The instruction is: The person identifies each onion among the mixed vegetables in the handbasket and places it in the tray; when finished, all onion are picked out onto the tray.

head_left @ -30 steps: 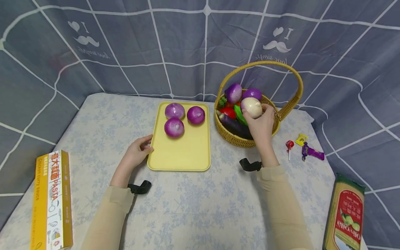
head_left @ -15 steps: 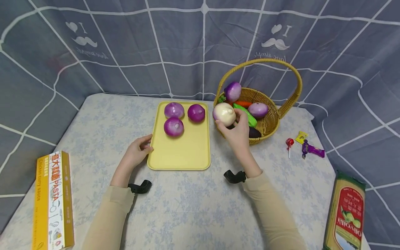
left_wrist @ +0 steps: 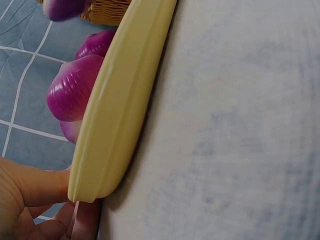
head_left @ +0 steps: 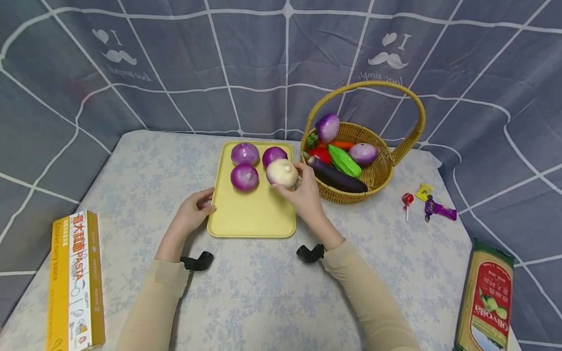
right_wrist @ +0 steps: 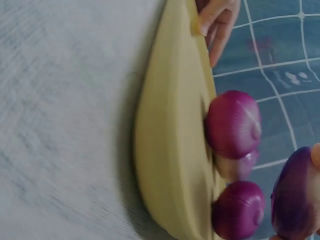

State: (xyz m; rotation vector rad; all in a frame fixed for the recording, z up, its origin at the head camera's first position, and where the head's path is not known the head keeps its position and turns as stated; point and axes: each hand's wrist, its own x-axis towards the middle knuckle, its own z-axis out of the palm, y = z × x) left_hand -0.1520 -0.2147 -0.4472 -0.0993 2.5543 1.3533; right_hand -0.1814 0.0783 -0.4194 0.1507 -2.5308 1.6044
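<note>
A yellow tray lies mid-table with three purple onions at its far end. My right hand grips a pale white onion just over the tray's right side, beside the purple onion at the back. My left hand holds the tray's left rim; in the left wrist view the thumb presses on the tray's corner. The right wrist view shows the tray edge-on with purple onions on it and the left fingers at its far edge.
A wicker basket with a tall handle stands right of the tray and holds an eggplant, a cucumber, a tomato and more onions. Candies and a lollipop lie further right. A pasta box stands front left, an Olivoila packet front right.
My right hand has carried the white onion left, from over the basket to over the tray's right side. The left hand has stayed at the tray's rim.
</note>
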